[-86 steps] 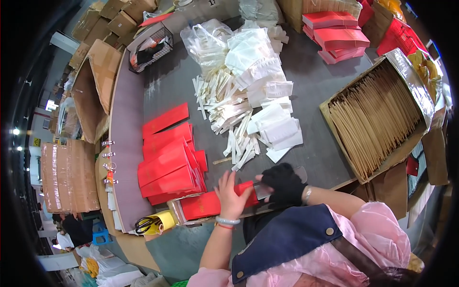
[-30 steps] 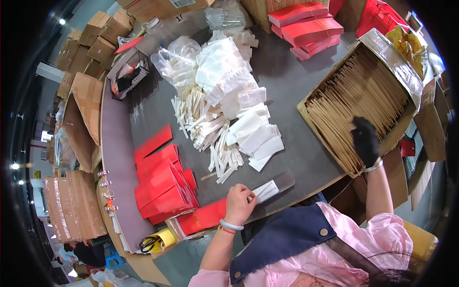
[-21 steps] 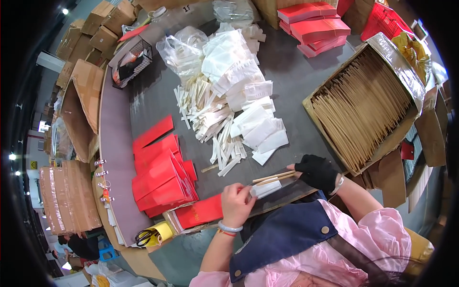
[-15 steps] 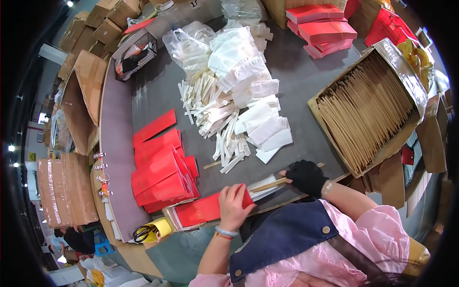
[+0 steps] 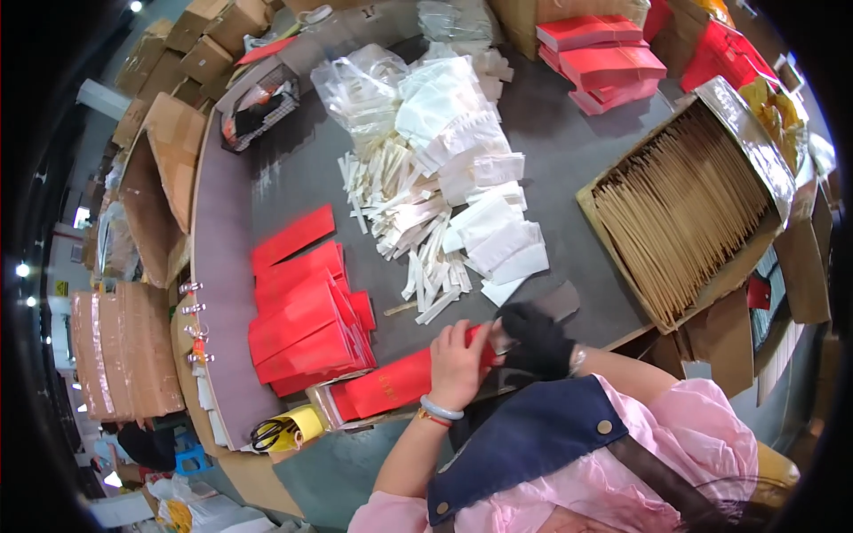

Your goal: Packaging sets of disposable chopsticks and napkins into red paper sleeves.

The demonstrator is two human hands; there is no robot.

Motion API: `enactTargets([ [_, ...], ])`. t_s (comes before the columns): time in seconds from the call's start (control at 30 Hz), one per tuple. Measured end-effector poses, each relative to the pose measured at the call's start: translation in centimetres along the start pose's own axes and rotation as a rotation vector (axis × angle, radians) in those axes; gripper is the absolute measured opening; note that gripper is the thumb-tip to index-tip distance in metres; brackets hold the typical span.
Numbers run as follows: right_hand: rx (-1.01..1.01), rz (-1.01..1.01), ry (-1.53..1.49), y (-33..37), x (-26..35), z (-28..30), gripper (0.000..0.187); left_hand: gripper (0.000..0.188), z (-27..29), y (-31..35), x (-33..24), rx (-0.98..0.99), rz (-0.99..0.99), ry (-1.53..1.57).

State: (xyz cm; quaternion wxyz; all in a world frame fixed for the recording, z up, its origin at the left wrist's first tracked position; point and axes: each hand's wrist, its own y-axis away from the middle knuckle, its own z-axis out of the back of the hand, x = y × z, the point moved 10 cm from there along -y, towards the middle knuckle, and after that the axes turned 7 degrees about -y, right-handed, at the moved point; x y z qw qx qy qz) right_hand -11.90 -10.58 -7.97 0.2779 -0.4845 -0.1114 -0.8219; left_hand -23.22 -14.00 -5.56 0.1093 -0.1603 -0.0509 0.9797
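My left hand (image 5: pixel 456 364) is closed around a long red paper envelope (image 5: pixel 382 388), near its right end. The envelope lies slantwise along the table's front edge, on a shallow clear-edged holder (image 5: pixel 325 407). My right hand (image 5: pixel 538 340), in a black fingerless glove, is closed at the envelope's right end. Its fingertips are blurred, and what they grip is hidden. Something pale and shiny (image 5: pixel 502 338) shows between the two hands. Beyond the glove lies a smeared, greyish translucent patch (image 5: pixel 562 300) that I cannot name.
A fanned pile of red envelopes (image 5: pixel 302 333) lies left; white paper slips (image 5: pixel 511 244) and narrow white packets (image 5: pixel 395 204) fill the middle. A carton of thin brown sticks (image 5: pixel 684 213) stands right. Red stacks (image 5: pixel 613 67) sit far right. A yellow scissors holder (image 5: pixel 298 428) hangs front left.
My right hand has moved left, up against the envelope's end. The tan sticks and white slip that stuck out there no longer show. My left hand has shifted slightly right.
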Motion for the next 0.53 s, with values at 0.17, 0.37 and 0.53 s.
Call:
enactTargets([
  [0.17,0.229,0.132,0.6,0.3,-0.2,0.4,0.047,0.039,1.3,-0.9,-1.4,0.37,-0.16,-0.091],
  [0.37,0.015,-0.05,0.549,1.5,-2.2,7.6,0.048,0.044,12.7,0.0,8.9,-0.015,0.026,-0.193],
  [0.53,0.176,-0.287,0.688,1.5,-4.7,5.7,0.072,0.119,11.5,8.5,22.4,0.137,0.808,-0.239],
])
